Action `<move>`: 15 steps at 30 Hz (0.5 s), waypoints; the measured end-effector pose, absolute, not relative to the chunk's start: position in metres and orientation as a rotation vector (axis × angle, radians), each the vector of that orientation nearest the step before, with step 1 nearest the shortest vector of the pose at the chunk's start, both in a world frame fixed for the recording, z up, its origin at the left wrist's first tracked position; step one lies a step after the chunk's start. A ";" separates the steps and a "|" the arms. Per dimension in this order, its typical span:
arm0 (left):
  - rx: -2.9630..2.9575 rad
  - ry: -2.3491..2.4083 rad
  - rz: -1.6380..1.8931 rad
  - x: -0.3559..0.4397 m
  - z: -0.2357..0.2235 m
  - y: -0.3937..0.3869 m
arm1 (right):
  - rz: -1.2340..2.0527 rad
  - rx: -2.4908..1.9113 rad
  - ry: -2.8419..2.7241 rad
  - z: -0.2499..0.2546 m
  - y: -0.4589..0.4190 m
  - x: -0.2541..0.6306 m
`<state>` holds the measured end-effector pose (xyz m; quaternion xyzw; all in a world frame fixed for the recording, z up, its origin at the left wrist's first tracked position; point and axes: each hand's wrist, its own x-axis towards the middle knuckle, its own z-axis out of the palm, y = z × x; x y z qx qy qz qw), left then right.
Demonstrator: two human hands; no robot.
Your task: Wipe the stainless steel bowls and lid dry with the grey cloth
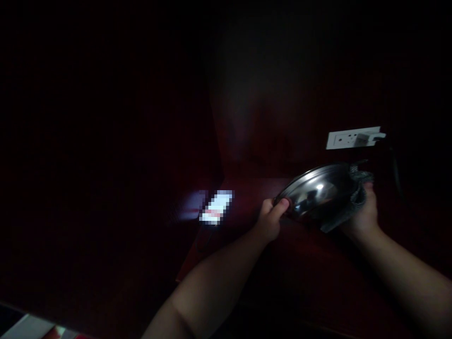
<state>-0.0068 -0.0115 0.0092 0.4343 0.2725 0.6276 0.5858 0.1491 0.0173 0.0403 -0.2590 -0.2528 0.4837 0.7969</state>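
A shiny, rounded metal bowl is held up at a tilt, its outer side facing me. My left hand grips its left edge, thumb on the outside near the rim. Against the right end of the bowl, my right hand presses a dark grey-green cloth. The cloth is bunched over the edge and one end hangs below the bowl. Most of my right fingers are hidden behind the cloth and bowl. The inside of the bowl faces away and cannot be seen.
A bright, pixelated screen like a phone stands left of my hands, with its glow reflected beside it. On the dark wall is a white socket plate with a plug and a cord. Pale objects show at the bottom left. The surroundings are very dark.
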 end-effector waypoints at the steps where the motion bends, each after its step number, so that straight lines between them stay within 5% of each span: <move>1: 1.005 0.635 1.467 -0.007 0.008 -0.011 | 1.060 -0.577 -0.543 0.041 0.017 0.149; 15: 0.881 0.600 1.528 -0.004 0.006 -0.009 | 1.088 -0.675 -0.571 0.049 0.016 0.148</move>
